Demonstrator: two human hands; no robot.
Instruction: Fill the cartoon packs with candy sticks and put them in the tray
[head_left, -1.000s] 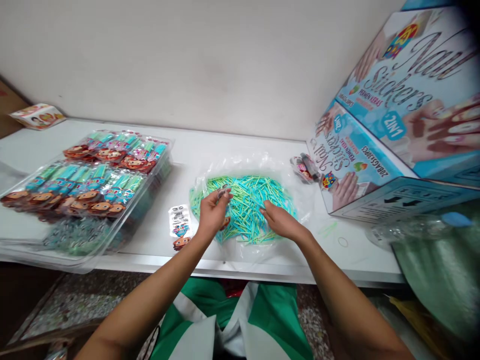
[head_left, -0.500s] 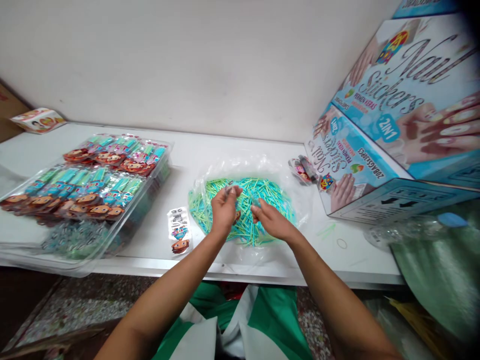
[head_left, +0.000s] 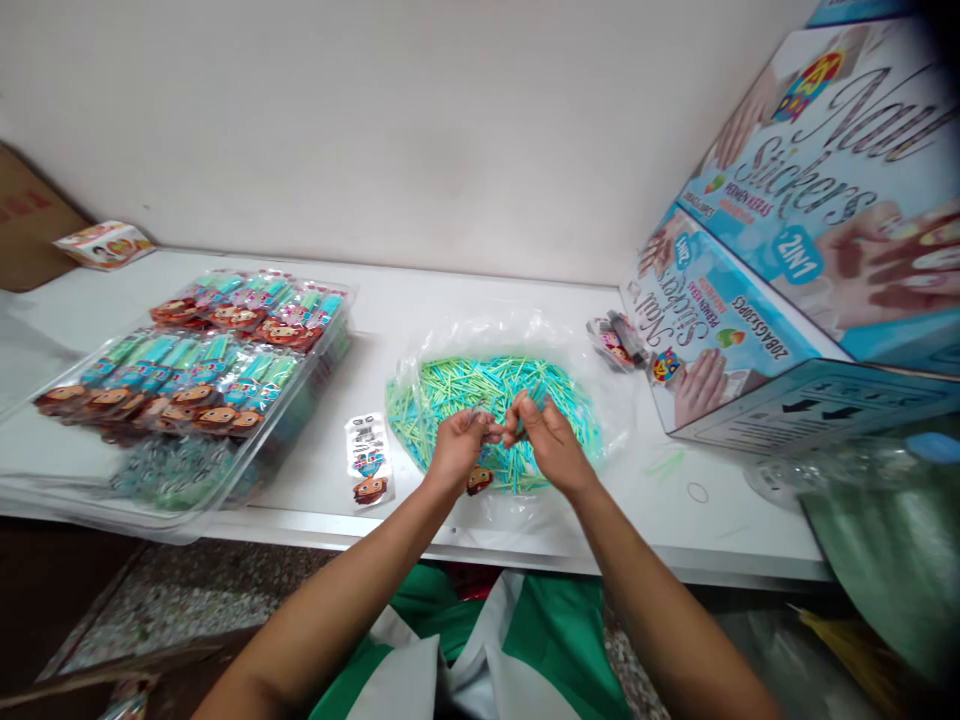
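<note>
A heap of thin green and blue sticks lies on a clear plastic bag on the white table. My left hand is over its near edge, fingers pinched on a small clear packet with a cartoon face at its lower end. My right hand meets it fingertip to fingertip, pinching a thin stick at the packet's top. A filled packet lies flat on the table just left of my left hand.
Clear trays of finished packets fill the table's left side. Big "Nail Stickers" cartons stand at the right, with a few packets beside them. A small box sits far left. White table edge runs in front.
My hands have come together over the stick heap's near edge: the left one lowered with the packet, the right one moved left to meet it at the fingertips.
</note>
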